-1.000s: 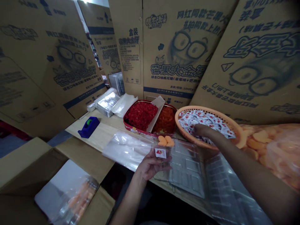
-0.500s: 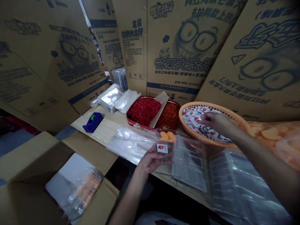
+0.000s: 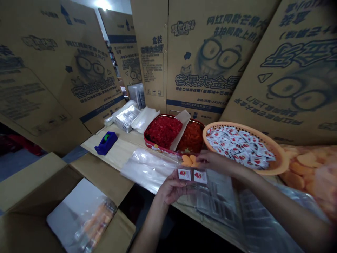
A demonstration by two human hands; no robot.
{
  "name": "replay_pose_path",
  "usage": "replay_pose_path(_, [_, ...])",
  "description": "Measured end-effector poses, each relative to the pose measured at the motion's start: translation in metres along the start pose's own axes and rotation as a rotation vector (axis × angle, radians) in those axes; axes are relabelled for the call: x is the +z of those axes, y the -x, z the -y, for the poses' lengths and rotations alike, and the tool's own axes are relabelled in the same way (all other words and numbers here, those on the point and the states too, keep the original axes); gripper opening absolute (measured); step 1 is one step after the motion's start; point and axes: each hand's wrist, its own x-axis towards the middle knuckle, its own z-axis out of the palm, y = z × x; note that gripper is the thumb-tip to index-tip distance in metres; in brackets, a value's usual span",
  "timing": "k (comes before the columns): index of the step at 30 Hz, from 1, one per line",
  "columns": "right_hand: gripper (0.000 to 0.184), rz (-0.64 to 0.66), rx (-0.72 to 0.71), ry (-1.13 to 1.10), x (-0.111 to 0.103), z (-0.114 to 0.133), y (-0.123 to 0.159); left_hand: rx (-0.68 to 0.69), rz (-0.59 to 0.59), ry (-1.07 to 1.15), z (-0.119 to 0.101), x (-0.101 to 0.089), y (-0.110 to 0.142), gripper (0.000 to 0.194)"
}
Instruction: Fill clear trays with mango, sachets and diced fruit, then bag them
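My left hand (image 3: pixel 172 188) grips the near edge of a clear plastic compartment tray (image 3: pixel 195 175) above the table edge. In the tray lie two small white sachets with red print, one sachet (image 3: pixel 184 173) by my left thumb and a second sachet (image 3: pixel 200 176) beside it, plus two orange pieces (image 3: pixel 189 160) at its far end. My right hand (image 3: pixel 214 162) hovers over the tray, fingers curled down at the second sachet. An orange basket (image 3: pixel 275 163) heaped with the same sachets stands just behind my right hand.
A red tin (image 3: pixel 149 140) holds red bits and orange-red bits, split by a card. Clear bags (image 3: pixel 147 167), stacked clear trays (image 3: pixel 126 117) and a blue tape dispenser (image 3: pixel 105 143) lie on the wooden table (image 3: pixel 116 153). An open carton (image 3: pixel 79 211) sits at lower left. Printed cartons wall the back.
My right hand came from the orange basket to the tray held by my left hand, and a second sachet now lies beside the first one.
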Motion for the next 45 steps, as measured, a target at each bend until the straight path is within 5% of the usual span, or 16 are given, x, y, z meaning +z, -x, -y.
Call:
replay_pose_path(3, [0.02,-0.099,0.119,0.041,-0.008,-0.013,-0.032,-0.006,-0.009,0.009,-0.002,0.0,0.002,0.063])
replay_pose_path(6, [0.023,-0.059,0.263,0.168,-0.003,-0.026,-0.072,0.003,-0.021,0.022,-0.002,-0.001,0.007,0.067])
replay_pose_path(12, [0.043,-0.052,0.256,0.232,0.029,-0.038,-0.124,0.063,-0.106,0.074,-0.002,-0.007,0.03,0.077])
replay_pose_path(16, [0.035,-0.05,0.236,0.236,0.039,-0.045,-0.133,0.132,-0.188,0.084,-0.006,-0.01,0.045,0.075])
replay_pose_path(24, [0.003,-0.073,0.275,0.191,0.028,-0.053,-0.115,0.239,-0.302,0.069,-0.017,-0.017,0.055,0.083])
replay_pose_path(32, [0.019,-0.215,0.207,-0.088,-0.003,-0.037,-0.092,0.303,-0.307,0.078,-0.026,-0.024,0.057,0.079])
replay_pose_path(36, [0.025,0.07,0.139,-0.437,-0.01,0.002,-0.067,0.331,-0.316,0.08,-0.03,-0.025,0.056,0.077])
replay_pose_path(40, [0.023,0.465,0.022,-0.49,0.004,0.051,-0.041,0.358,-0.321,0.07,-0.033,-0.027,0.055,0.078])
replay_pose_path(45, [0.007,0.472,-0.049,-0.347,0.032,0.077,-0.036,0.377,-0.339,0.088,-0.034,-0.026,0.054,0.073])
